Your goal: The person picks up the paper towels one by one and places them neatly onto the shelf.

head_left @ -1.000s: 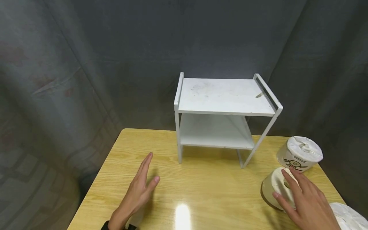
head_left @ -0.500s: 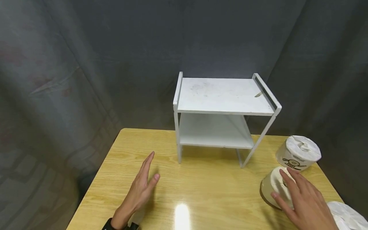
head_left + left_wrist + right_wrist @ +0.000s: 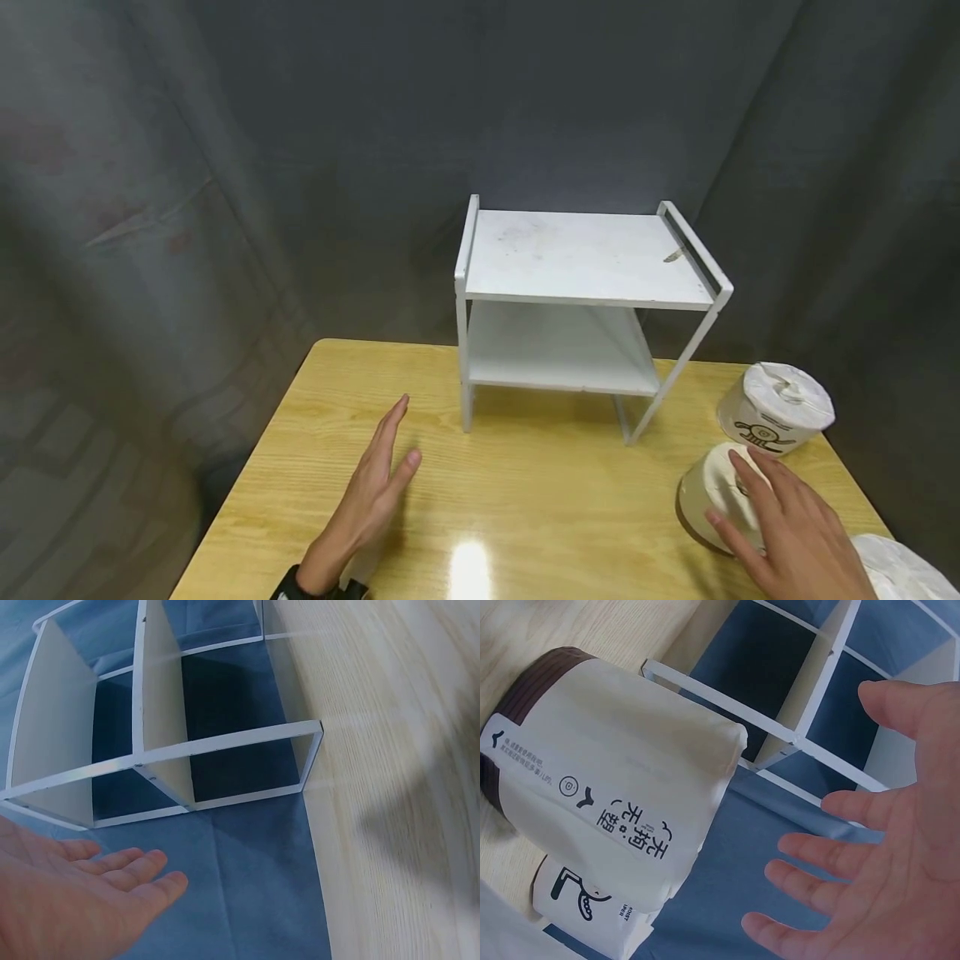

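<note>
Neither grip holds anything: the right hand point(image 3: 791, 533) hovers with spread fingers over the toppled tissue roll point(image 3: 712, 496), which lies on its side near the surface's point(image 3: 540, 483) right edge, axis roughly level. Behind it an upright wrapped roll point(image 3: 776, 406) stands. Both shelves of the white rack point(image 3: 585, 258) are bare. Flat and relaxed, the left hand point(image 3: 371, 496) rests on the surface.

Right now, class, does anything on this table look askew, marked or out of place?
The wrapped roll under the right hand lies tipped on its side, while the roll behind it stands upright. The white shelf has smudges and a small scuff on its top board.
</note>
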`<state>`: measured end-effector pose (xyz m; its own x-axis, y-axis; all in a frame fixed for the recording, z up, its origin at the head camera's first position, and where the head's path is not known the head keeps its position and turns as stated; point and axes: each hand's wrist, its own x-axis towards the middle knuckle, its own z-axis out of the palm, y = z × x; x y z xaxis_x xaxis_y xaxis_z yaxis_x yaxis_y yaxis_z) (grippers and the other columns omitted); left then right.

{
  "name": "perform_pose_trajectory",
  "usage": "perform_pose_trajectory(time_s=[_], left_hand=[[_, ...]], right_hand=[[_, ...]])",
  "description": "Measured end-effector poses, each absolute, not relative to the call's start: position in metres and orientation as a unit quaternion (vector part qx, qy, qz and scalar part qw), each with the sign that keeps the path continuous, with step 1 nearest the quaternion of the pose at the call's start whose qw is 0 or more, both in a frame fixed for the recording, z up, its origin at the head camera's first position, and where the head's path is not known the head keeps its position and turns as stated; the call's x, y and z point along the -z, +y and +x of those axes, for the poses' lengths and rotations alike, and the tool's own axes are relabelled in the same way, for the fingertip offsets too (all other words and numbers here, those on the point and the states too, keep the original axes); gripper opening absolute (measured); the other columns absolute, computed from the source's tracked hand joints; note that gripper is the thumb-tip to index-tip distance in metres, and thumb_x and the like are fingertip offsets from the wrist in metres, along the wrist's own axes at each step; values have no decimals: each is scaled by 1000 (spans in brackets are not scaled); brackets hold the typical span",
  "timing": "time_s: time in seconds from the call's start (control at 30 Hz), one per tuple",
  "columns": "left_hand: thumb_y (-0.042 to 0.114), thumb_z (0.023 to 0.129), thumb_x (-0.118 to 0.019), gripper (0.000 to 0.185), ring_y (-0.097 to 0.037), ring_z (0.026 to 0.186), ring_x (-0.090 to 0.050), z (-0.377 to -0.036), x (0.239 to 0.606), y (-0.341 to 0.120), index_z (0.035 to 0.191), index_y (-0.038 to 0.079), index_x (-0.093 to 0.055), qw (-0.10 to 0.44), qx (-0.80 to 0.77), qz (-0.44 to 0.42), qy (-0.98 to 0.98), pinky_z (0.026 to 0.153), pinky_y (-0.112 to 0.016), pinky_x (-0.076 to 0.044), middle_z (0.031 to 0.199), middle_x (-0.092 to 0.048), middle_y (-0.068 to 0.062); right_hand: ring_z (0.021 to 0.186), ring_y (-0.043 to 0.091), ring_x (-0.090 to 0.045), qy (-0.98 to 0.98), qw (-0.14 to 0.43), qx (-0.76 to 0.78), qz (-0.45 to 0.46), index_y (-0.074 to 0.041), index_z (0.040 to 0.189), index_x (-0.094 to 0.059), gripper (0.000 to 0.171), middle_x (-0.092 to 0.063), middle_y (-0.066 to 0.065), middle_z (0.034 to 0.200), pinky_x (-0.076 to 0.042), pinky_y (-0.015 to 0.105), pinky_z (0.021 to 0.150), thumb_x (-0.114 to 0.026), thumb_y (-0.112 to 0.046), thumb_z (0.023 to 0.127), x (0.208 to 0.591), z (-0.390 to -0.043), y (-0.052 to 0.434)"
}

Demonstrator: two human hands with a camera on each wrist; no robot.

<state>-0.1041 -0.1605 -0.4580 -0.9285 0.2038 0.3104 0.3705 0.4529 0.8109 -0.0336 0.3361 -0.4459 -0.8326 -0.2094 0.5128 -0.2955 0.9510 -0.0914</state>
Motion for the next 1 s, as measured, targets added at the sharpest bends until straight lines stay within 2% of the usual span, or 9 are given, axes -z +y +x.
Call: perform_pose_trajectory(time_s=[0.23, 0.37, 0.57, 0.8, 1.0], left_hand=[[24, 113, -45, 65, -47, 157, -24, -107, 457, -158, 170, 11, -19, 80, 511, -169, -839, 117, -78, -24, 173, -23, -21], [24, 114, -44, 63, -47, 157, -24, -110, 457, -156, 170, 11, -19, 74, 525, -169, -831, 117, -79, -24, 173, -23, -22], [26, 115, -41, 62, -46, 157, -24, -114, 457, -152, 170, 11, -17, 60, 552, -169, -814, 119, -77, -22, 174, -21, -21], [26, 115, -39, 61, -44, 158, -24, -118, 459, -149, 170, 12, -18, 57, 567, -171, -804, 121, -73, -24, 174, -22, -18], [25, 115, -38, 61, -46, 157, -25, -119, 460, -147, 170, 9, -18, 57, 573, -166, -801, 120, -74, -25, 173, -23, -20]], right_hand=[[123, 48, -51, -957, 252, -76, 124, -1, 148, -52, 83, -54, 26, 143, -42, 64, 91, -79, -54, 89, 445, -33, 336], [122, 48, -52, -955, 257, -78, 124, -2, 148, -53, 83, -55, 26, 141, -42, 65, 90, -80, -52, 89, 445, -33, 335], [120, 48, -54, -949, 271, -85, 134, -2, 148, -54, 82, -57, 26, 139, -42, 66, 90, -76, -57, 91, 446, -33, 338], [118, 47, -55, -942, 284, -95, 149, -1, 146, -57, 85, -60, 26, 136, -41, 61, 90, -63, -70, 97, 448, -32, 342], [117, 46, -55, -941, 287, -94, 153, -1, 143, -58, 83, -59, 23, 135, -43, 62, 87, -60, -71, 98, 448, -33, 341]])
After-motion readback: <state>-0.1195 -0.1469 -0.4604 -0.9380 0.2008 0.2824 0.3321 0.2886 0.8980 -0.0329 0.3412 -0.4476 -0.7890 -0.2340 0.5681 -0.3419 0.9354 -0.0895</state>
